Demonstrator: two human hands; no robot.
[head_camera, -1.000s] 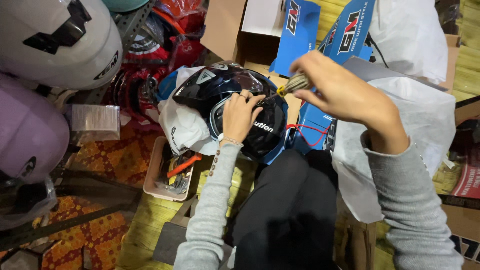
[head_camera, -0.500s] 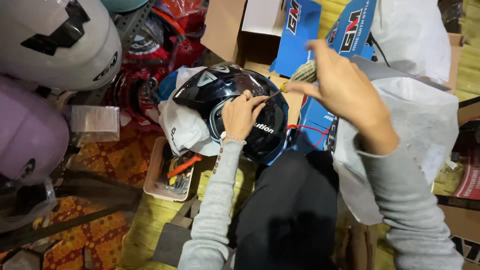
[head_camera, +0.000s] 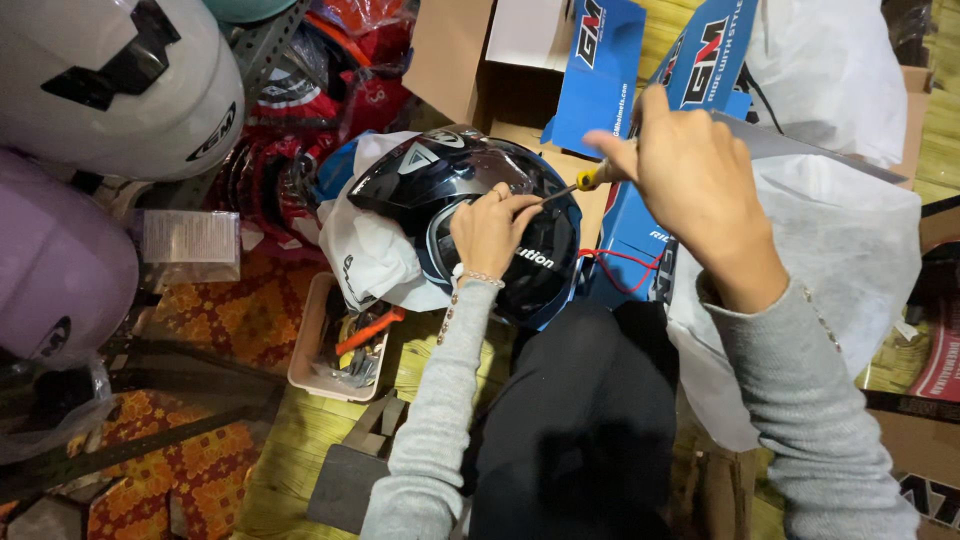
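We see a dark blue glossy helmet (head_camera: 470, 215) resting on a knee in black trousers (head_camera: 575, 420), and we take it as our landmark. The left hand (head_camera: 490, 232) lies flat on the helmet's side, fingers bent and pressing against the shell beside the visor edge. The right hand (head_camera: 695, 185) is up and to the right of the helmet, clenched round the yellow handle of a screwdriver (head_camera: 575, 185); its thin shaft slants down to the helmet and meets it just by the left fingertips. A white cloth bag (head_camera: 365, 250) is tucked under the helmet's left side. Below and left of the helmet sits a small beige tray (head_camera: 305, 355) holding an orange-handled tool and small metal bits. Behind the helmet stands an open cardboard box (head_camera: 450, 60) with blue flaps. Well to the helmet's left hangs a white helmet (head_camera: 110, 85).
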